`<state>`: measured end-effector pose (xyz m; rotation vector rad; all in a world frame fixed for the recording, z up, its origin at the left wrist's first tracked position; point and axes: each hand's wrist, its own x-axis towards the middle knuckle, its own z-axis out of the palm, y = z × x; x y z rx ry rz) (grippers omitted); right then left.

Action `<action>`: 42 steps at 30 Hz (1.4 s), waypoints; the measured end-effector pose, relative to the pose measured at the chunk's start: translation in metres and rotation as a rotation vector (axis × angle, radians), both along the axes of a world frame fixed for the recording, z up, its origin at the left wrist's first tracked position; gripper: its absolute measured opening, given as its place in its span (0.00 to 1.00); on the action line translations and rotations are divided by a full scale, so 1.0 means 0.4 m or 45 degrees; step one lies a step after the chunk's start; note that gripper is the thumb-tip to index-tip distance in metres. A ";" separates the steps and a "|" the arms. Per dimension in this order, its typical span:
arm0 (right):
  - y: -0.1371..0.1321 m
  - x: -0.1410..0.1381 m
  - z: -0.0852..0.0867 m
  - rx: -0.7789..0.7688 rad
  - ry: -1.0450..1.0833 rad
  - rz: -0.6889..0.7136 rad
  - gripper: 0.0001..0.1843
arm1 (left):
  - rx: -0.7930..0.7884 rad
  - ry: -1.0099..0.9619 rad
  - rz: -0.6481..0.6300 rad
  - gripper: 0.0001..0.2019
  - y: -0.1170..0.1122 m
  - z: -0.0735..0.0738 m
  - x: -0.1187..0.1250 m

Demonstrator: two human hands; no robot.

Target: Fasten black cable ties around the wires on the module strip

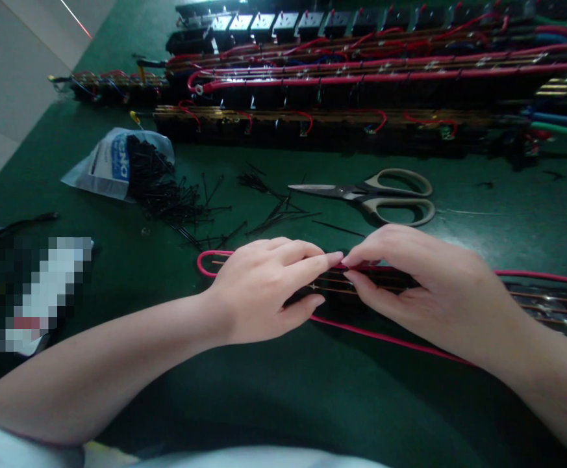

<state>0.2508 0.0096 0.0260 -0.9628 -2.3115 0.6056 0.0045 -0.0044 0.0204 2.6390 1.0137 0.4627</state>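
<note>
A long black strip (546, 302) with copper-coloured bars lies across the green table in front of me. My left hand (268, 286) bends over its left part, thumb on the near side and fingers on the far side. Against the strip's far edge, a red wire (546, 274) runs along and loops around at the left end. A length of red wire also hangs slack on the near side. My right hand (429, 286) pinches thumb and index together at the far edge, touching the left fingertip. Whatever is in that pinch is too small to make out.
Scissors (361, 193) lie just beyond my hands, beside loose black cable ties (176, 205) spilling from a plastic bag (108, 166). Wired black strips with red cables (312, 75) fill the table's back. A pixelated pale object (49, 292) and dark cables are at left.
</note>
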 end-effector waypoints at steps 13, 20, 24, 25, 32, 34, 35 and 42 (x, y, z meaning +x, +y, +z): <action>0.009 -0.001 0.000 0.078 0.038 0.039 0.10 | -0.089 -0.054 0.057 0.20 -0.005 0.000 0.005; 0.005 -0.005 0.004 0.087 0.046 0.073 0.10 | -0.094 -0.048 0.075 0.20 -0.006 0.000 0.008; 0.006 -0.003 0.006 0.079 0.043 0.081 0.11 | -0.074 -0.056 0.069 0.20 -0.006 -0.003 0.005; 0.006 -0.003 0.006 0.079 0.043 0.081 0.11 | -0.069 -0.060 0.066 0.20 -0.005 -0.004 0.005; 0.006 -0.001 0.000 0.075 0.056 0.075 0.11 | -0.090 -0.034 0.084 0.21 -0.008 -0.005 0.005; 0.005 0.000 0.001 0.055 0.053 0.064 0.11 | -0.090 -0.037 0.085 0.21 -0.008 -0.005 0.005; 0.005 0.000 0.001 0.044 0.047 0.058 0.11 | -0.090 -0.039 0.084 0.21 -0.008 -0.006 0.005; 0.005 0.000 0.001 0.065 0.026 0.063 0.10 | -0.079 -0.056 0.069 0.20 -0.007 -0.006 0.005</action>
